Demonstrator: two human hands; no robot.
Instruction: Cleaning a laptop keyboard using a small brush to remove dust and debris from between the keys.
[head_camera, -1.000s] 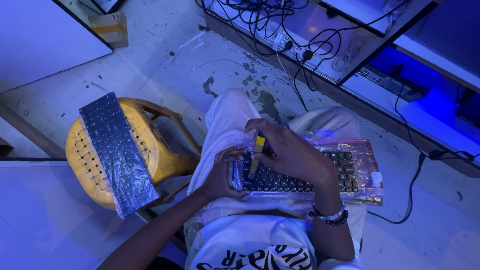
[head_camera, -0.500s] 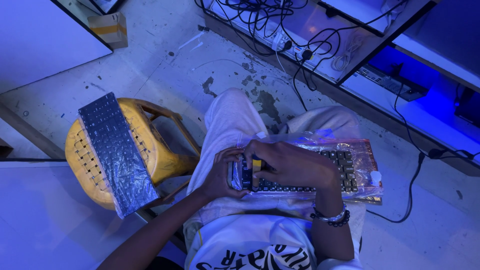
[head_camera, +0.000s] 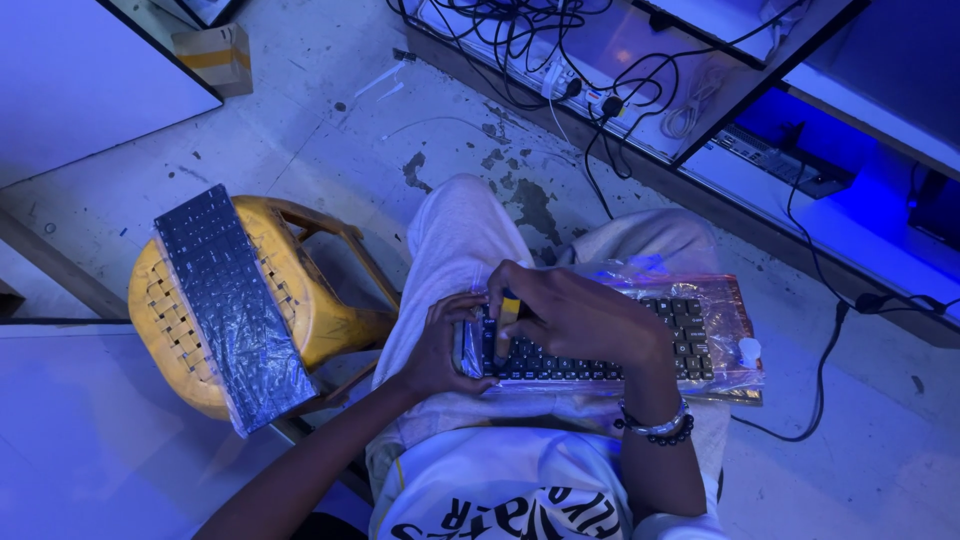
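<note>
The black keyboard (head_camera: 600, 350) in clear plastic wrap sits across the person's lap, left hand (head_camera: 440, 345) gripping its end at 9 o'clock, right hand (head_camera: 570, 315) pinching a small yellow tool (head_camera: 509, 310) against the keys.

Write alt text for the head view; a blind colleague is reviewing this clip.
A seated person's left hand grips the end of a black keyboard across their lap while the right hand presses on its keys. Another plastic-wrapped keyboard lies on a yellow stool beside them.
</note>
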